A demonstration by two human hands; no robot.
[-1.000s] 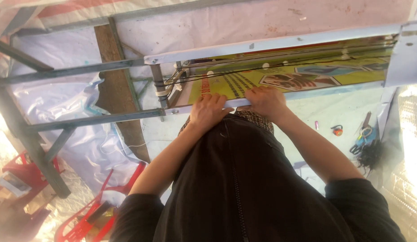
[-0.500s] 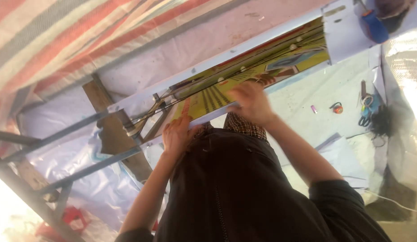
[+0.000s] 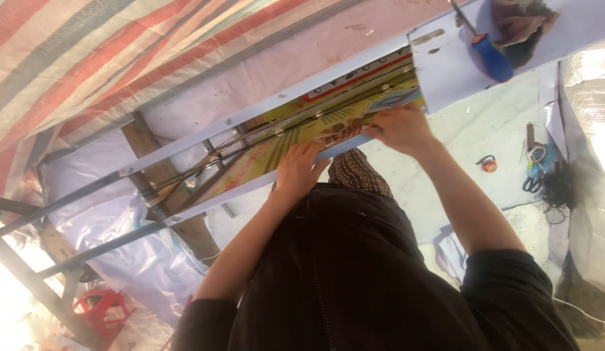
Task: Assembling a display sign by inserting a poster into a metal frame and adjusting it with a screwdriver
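Printed sheet (image 3: 296, 140) lies in the metal frame (image 3: 263, 107) — I press my left hand (image 3: 299, 170) flat, right hand (image 3: 397, 127) gripping its edge — holding it taut.

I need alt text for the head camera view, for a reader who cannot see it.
Both bare hands, left hand and right hand, press on a yellow printed sheet lying in a pale metal frame. A blue-handled screwdriver lies on the frame's end.
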